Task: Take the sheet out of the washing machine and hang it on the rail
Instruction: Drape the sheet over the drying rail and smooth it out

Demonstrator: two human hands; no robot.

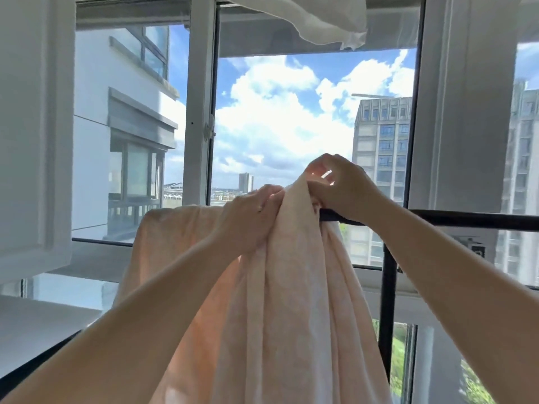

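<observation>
At the frame's centre we see the pale pink sheet (291, 287) bunched over the black rail (466, 218), both hands gripping its top: left hand (250, 212), right hand (341, 185). Behind, a tall window (201, 112) shows cloudy sky and buildings.

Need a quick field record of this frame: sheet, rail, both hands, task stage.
sheet: pale peach sheet, bunched, hanging in long folds; part draped over the rail at left
rail: black rail, horizontal, in front of the window
left hand: left hand grips the bunched top of the sheet
right hand: right hand pinches the fabric at the rail
task stage: sheet partly on the rail, not yet spread out
</observation>
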